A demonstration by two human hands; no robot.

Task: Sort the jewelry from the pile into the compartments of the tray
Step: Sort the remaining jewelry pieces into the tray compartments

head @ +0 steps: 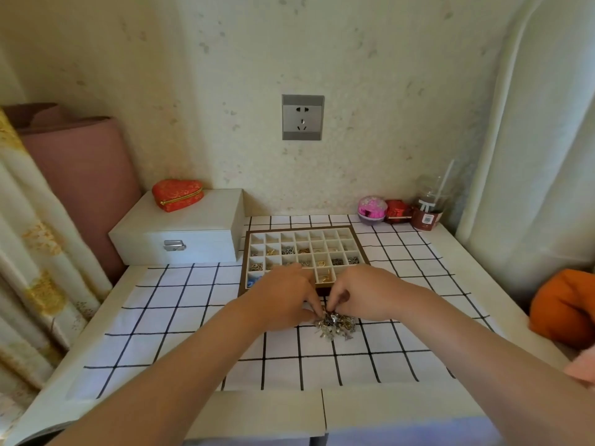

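Picking at the heap of small silver and gold metal jewelry (336, 324) mid-tabletop: left hand (283, 297) and right hand (363, 294) both pinch pieces at its far edge. The brown-framed, cream-lined compartment tray (299, 229) lies just beyond the knuckles, toward the tabletop's far edge.

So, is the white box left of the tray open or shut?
Shut. The white box has its lid down flush, and a red heart pouch lies on top.
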